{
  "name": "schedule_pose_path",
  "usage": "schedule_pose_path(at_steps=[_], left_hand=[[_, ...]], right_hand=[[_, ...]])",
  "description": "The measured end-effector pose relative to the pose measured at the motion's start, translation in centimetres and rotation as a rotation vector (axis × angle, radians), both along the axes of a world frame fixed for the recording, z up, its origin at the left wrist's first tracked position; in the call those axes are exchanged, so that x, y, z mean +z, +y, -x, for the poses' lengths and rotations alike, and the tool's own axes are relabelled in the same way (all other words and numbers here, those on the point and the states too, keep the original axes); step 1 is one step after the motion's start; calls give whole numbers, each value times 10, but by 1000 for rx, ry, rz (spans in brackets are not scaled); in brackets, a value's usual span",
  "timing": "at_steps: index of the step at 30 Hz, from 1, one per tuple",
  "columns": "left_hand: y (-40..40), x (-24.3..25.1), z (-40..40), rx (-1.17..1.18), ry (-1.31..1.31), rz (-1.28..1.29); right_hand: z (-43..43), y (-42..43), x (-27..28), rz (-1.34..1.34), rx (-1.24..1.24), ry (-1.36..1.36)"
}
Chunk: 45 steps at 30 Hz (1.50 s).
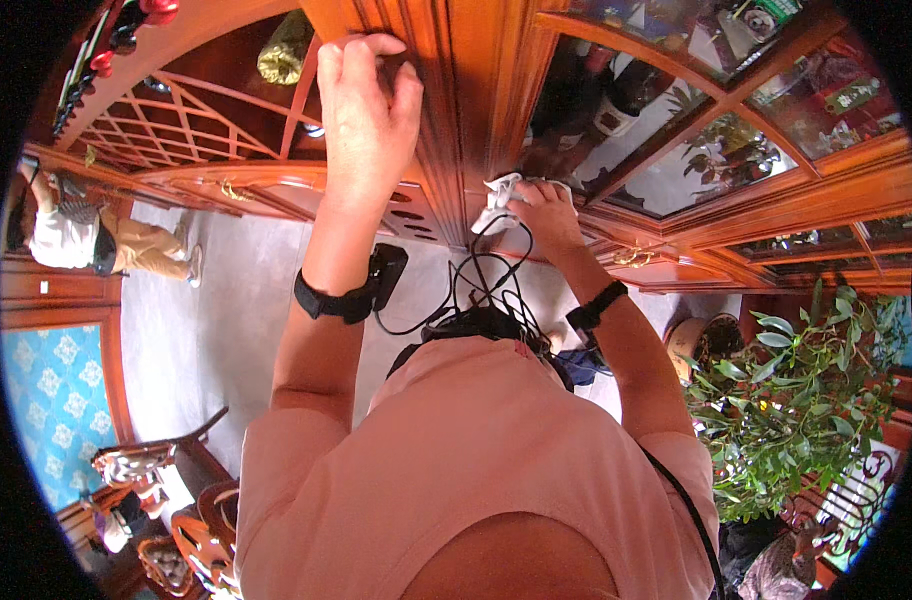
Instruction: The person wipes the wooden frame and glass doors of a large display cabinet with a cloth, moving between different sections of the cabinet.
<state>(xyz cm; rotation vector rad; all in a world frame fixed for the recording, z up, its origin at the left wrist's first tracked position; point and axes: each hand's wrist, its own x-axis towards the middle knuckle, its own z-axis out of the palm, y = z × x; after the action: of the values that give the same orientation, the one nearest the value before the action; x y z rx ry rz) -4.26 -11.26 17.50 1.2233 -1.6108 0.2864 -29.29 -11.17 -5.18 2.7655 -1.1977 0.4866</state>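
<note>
My left hand [370, 112] is raised against the wooden cabinet post [448, 90], its fingers curled at the edge; whether it grips the wood cannot be told. Lower and to the right, my right hand [550, 214] presses a crumpled white cloth [499, 196] against the cabinet, beside the foot of a glass-paned wooden door [651, 217]. Black straps sit on both wrists, the left one carrying a dark device [388, 274]. Black cables [493, 274] hang in loops between my arms, close to the cloth.
A lattice wine rack [171, 120] with a gold-foiled bottle top [282, 60] is at the upper left. Brass handles [633, 257] stick out from the drawers. A leafy potted plant [793, 397] stands at the right. Another person [73, 236] is at the far left, near a chair [201, 450].
</note>
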Motion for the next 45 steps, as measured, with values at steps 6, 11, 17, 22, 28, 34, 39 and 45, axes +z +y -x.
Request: schedule_pose_path(at_steps=[6, 11, 17, 22, 28, 34, 39, 45], left_hand=[[1, -3, 3, -22, 75, -6], [3, -3, 2, -13, 74, 13], [4, -1, 10, 41, 119, -51], [3, -1, 8, -2, 153, -59], [-1, -3, 3, 32, 10, -7], [-3, -3, 8, 34, 31, -35], [-1, 2, 12, 42, -18, -32], [0, -7, 6, 42, -47, -34]], right_hand=[[60, 3, 52, -24, 72, 178], [54, 7, 145, 193, 37, 138], [17, -2, 247, 703, -75, -141], [5, -11, 248, 682, -8, -57], [58, 4, 207, 641, -185, -57], [53, 10, 85, 347, -240, -25], [42, 21, -8, 86, -352, -31], [48, 50, 94, 75, -207, -542]])
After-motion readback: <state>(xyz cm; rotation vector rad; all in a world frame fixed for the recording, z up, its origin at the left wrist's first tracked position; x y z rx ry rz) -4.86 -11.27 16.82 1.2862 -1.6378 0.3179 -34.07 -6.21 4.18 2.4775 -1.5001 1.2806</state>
